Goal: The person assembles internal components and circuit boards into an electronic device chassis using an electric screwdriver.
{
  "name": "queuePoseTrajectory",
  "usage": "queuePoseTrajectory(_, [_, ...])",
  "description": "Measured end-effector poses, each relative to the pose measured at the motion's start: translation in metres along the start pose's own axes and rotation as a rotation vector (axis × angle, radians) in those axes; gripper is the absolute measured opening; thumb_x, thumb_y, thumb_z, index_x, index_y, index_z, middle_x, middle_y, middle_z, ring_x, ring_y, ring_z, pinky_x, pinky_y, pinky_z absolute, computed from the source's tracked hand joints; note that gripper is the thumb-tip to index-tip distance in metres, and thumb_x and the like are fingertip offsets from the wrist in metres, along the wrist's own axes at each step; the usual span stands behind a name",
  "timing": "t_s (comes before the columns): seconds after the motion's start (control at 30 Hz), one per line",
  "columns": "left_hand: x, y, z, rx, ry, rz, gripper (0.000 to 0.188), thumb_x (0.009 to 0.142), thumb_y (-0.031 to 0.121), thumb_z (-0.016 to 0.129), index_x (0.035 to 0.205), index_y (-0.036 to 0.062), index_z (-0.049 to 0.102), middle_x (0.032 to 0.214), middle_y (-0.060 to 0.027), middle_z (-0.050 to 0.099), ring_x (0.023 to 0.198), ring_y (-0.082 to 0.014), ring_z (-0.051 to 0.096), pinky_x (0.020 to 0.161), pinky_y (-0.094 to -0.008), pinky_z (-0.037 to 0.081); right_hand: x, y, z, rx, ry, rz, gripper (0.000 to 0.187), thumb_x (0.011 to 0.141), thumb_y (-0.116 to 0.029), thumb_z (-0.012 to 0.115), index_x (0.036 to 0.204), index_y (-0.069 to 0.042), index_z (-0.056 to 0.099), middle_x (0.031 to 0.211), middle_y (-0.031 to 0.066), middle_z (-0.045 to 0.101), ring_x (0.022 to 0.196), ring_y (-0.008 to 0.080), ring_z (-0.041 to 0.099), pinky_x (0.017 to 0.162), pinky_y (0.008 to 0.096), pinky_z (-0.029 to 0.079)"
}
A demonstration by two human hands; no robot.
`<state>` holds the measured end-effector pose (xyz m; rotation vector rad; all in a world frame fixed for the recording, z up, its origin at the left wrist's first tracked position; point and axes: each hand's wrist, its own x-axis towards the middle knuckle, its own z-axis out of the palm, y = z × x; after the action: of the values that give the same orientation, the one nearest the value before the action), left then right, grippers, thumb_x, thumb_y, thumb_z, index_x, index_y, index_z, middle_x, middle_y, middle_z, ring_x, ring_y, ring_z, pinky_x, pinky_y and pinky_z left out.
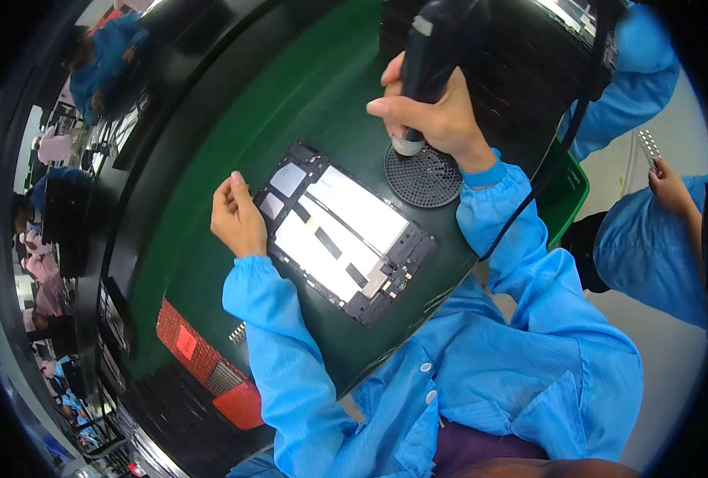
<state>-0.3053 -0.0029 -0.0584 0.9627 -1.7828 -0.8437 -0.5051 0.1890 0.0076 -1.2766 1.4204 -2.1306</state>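
Observation:
My right hand [441,115] is wrapped round a black electric screwdriver [429,72] with a pale lower end. It holds the tool over a round black gridded dish [422,177]; the tool's tip is hidden. Left of the dish lies an opened tablet [346,235], its white battery panels, black strips and circuit board facing up. Beside the tablet's upper left edge is my left hand [238,215], its fingers curled and drawn together. Whatever may be between those fingertips is hidden.
A red bubble-wrap pouch [202,354] lies on the green mat [186,267] near my left forearm, with a small strip of metallic pieces [237,333] next to it. A black cable [529,199] passes my right sleeve. At right are a green bin [569,195] and a co-worker's hand [668,187].

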Motion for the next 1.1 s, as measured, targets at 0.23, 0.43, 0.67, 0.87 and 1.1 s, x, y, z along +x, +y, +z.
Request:
queuePoseTrajectory(0.23, [-0.103,0.068,-0.034,0.409,-0.560,0.613,0.027,0.070,0.017,0.071,0.092,0.0033,0.064,0.107,-0.0158,0.060,0.107,-0.0365,0.053,0.095,-0.0555,0.032,0.012,0.021,0.001,-0.028,0.003,0.019,0.024,0.072,-0.006,0.074,0.086,-0.001,0.056,0.057,0.0036,0.056,0.048,0.0110,0.056,0.047,0.0232,0.045])
queuePoseTrajectory(0.43, [-0.161,0.077,-0.040,0.376,-0.703,0.520,0.066,0.062,0.026,0.080,0.116,-0.0027,0.054,0.125,-0.0206,0.051,0.122,-0.0387,0.042,0.100,-0.0574,0.026,0.014,0.024,0.010,-0.069,-0.021,0.051,0.025,0.071,-0.007,0.075,0.086,-0.002,0.056,0.058,0.0037,0.056,0.048,0.0108,0.056,0.046,0.0231,0.044])
queuePoseTrajectory(0.67, [-0.171,0.067,-0.033,0.409,-0.650,0.533,0.064,0.061,0.020,0.080,0.115,-0.0040,0.053,0.124,-0.0220,0.051,0.123,-0.0387,0.042,0.100,-0.0568,0.027,0.013,0.028,0.007,-0.031,-0.016,0.089,0.024,0.071,-0.006,0.074,0.084,-0.001,0.055,0.058,0.0040,0.057,0.049,0.0105,0.056,0.046,0.0228,0.044])
queuePoseTrajectory(0.87, [-0.176,0.068,-0.034,0.352,-0.657,0.574,0.052,0.064,0.013,0.077,0.108,-0.0061,0.056,0.120,-0.0224,0.054,0.119,-0.0387,0.046,0.100,-0.0539,0.030,0.013,0.025,0.006,-0.060,-0.023,0.061,0.026,0.071,-0.005,0.075,0.085,-0.001,0.054,0.059,0.0052,0.058,0.049,0.0098,0.056,0.046,0.0230,0.044])
queuePoseTrajectory(1.1, [-0.183,0.069,-0.036,0.338,-0.587,0.585,0.042,0.062,0.007,0.076,0.098,-0.0073,0.060,0.114,-0.0219,0.057,0.115,-0.0383,0.050,0.096,-0.0508,0.036,0.016,0.024,0.017,-0.068,-0.034,0.046,0.026,0.071,-0.006,0.075,0.087,-0.001,0.056,0.060,0.0048,0.059,0.050,0.0105,0.057,0.047,0.0228,0.045])
